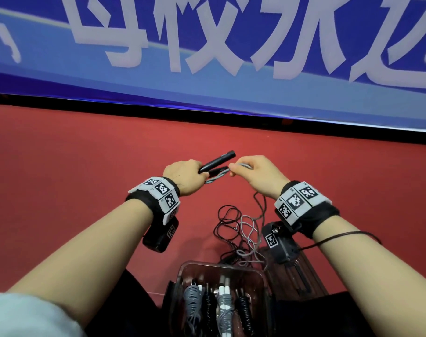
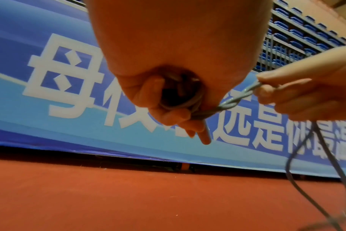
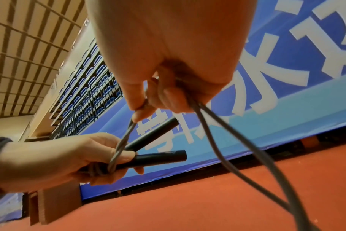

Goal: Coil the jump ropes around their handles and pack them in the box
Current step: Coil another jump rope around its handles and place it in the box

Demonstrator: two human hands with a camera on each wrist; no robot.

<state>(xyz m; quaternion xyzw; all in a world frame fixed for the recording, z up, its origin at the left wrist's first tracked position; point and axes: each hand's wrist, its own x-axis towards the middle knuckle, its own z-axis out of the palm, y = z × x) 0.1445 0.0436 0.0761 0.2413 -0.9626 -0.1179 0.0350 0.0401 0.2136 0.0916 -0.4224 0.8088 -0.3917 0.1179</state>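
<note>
My left hand (image 1: 186, 175) grips two black jump-rope handles (image 1: 217, 159) side by side, held up above the red floor. A doubled, twisted grey rope (image 1: 217, 178) runs from the handles to my right hand (image 1: 249, 170), which pinches it between thumb and fingers. In the right wrist view the handles (image 3: 154, 157) splay apart and the grey rope (image 3: 217, 140) hangs down in two strands. The left wrist view shows the rope (image 2: 227, 103) looped round the handle ends inside my left hand (image 2: 168, 100). A clear box (image 1: 182, 278) near my lap holds several coiled ropes.
Loose black and grey rope (image 1: 238, 229) lies tangled on the red floor (image 1: 85, 166) beyond the box. A blue banner with white characters (image 1: 207, 45) stands along the far edge of the floor. Tiered blue seats (image 2: 298, 31) rise behind it.
</note>
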